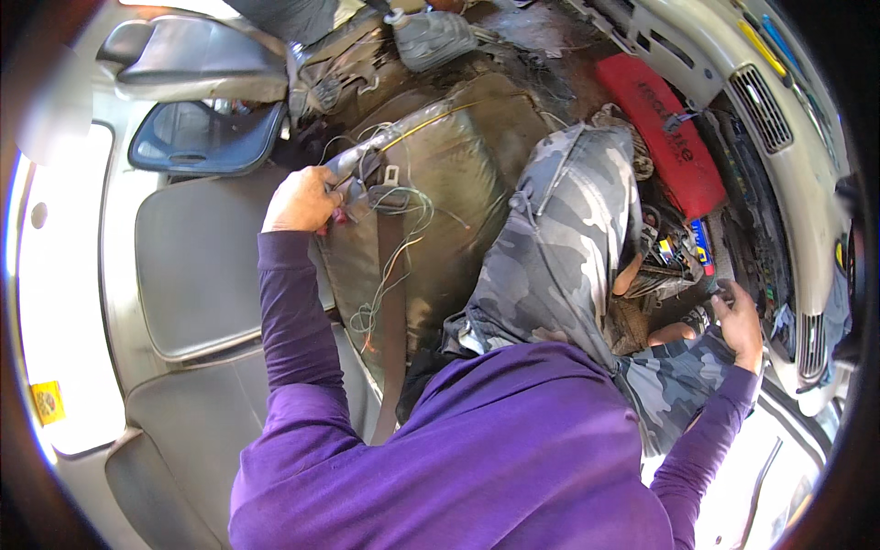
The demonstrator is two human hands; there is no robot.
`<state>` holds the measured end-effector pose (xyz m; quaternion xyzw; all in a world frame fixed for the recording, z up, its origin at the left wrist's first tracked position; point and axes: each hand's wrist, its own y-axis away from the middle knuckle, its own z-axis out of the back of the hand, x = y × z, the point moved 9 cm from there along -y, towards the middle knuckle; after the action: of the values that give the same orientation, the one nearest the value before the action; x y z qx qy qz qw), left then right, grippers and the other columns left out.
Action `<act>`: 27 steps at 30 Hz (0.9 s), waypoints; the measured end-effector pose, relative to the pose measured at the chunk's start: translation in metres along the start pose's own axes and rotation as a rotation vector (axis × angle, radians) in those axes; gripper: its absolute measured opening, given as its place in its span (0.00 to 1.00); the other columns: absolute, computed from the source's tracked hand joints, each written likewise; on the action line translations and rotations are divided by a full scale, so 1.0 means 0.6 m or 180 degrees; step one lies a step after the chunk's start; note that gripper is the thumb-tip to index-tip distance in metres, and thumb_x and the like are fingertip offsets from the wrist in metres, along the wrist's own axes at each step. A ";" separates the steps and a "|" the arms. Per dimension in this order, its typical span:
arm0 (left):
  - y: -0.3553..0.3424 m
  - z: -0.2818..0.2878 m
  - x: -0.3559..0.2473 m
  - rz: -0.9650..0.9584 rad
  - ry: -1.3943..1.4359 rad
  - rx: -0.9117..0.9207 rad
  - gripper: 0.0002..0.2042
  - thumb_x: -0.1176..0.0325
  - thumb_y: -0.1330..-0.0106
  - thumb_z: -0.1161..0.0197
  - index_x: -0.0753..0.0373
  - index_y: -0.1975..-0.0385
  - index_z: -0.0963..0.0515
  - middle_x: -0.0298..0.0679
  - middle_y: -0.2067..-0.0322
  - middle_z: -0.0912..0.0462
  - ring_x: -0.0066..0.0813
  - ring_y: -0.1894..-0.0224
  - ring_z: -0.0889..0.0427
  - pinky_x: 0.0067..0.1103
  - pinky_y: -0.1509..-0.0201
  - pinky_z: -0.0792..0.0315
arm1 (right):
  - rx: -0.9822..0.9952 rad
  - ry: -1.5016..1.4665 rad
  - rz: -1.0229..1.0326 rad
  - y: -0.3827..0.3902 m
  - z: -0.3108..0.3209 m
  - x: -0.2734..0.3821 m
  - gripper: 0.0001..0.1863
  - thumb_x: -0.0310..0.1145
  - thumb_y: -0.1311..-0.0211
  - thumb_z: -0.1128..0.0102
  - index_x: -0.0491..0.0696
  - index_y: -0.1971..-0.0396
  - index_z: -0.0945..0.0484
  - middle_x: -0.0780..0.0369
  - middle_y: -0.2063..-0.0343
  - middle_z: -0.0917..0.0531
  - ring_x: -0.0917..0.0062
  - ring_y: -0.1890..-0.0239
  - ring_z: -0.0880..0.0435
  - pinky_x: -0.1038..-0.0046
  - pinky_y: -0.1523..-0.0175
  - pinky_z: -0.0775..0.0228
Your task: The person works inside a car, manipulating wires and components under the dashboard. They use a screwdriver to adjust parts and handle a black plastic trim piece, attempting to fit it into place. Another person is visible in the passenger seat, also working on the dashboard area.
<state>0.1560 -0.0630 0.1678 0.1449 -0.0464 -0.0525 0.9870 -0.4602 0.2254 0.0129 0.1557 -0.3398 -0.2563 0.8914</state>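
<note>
My left hand [304,199] is closed at the left edge of a worn brown seat cushion [458,197], by some small pink-red pieces. What its fingers grip is hidden. Beside it a seat belt tongue [391,175] of metal sits on brown belt webbing [392,302], which runs down the cushion toward my hip. Thin green wires [365,316] lie tangled across the webbing, and a yellow wire [412,133] stretches along the cushion's far edge. My right hand [741,323], thumb and fingers apart and nothing seen in it, is beside my right knee near the dashboard.
A red case [665,133] leans under the beige dashboard [710,55], with a blue-and-yellow package [702,246] below it. Ahead stands a grey gear lever boot [429,41]. Grey seats [215,261] and a blue plastic seat-like piece [203,142] are at left.
</note>
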 end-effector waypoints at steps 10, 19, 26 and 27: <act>0.045 0.014 0.006 -0.0119 0.0402 -0.0347 0.14 0.64 0.43 0.32 0.65 0.59 0.17 0.53 0.65 0.14 0.51 0.59 0.14 0.38 0.53 0.22 | 0.0287 0.0207 -0.0376 0.026 -0.009 -0.007 0.27 0.36 0.38 0.37 0.39 0.41 0.25 0.46 0.47 0.18 0.59 0.43 0.18 0.63 0.38 0.30; -0.031 -0.132 -0.207 -0.1453 0.0848 0.0102 0.24 0.63 0.41 0.29 0.63 0.45 0.22 0.51 0.46 0.19 0.49 0.42 0.21 0.36 0.37 0.28 | 0.0122 0.0473 -0.0348 0.034 -0.009 -0.042 0.28 0.46 0.38 0.38 0.44 0.43 0.24 0.47 0.45 0.20 0.53 0.41 0.21 0.59 0.37 0.30; -0.051 -0.105 -0.305 -0.1495 0.0700 0.0161 0.22 0.64 0.44 0.29 0.66 0.50 0.21 0.56 0.51 0.19 0.56 0.47 0.21 0.40 0.42 0.27 | -0.0261 -0.0775 0.0850 0.074 0.149 0.162 0.23 0.42 0.35 0.38 0.45 0.44 0.21 0.51 0.51 0.15 0.58 0.46 0.18 0.62 0.40 0.28; -0.051 -0.108 -0.301 -0.1558 0.0676 0.0056 0.21 0.65 0.44 0.29 0.66 0.51 0.21 0.56 0.51 0.19 0.56 0.47 0.21 0.40 0.42 0.27 | -0.0649 -0.0447 0.1137 0.070 0.199 0.209 0.23 0.42 0.35 0.38 0.45 0.46 0.20 0.52 0.52 0.15 0.58 0.48 0.17 0.62 0.42 0.27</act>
<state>-0.0185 -0.0530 0.0836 0.1651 0.0933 -0.2737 0.9430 -0.4473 0.1769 0.1841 -0.0162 -0.3957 -0.1375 0.9079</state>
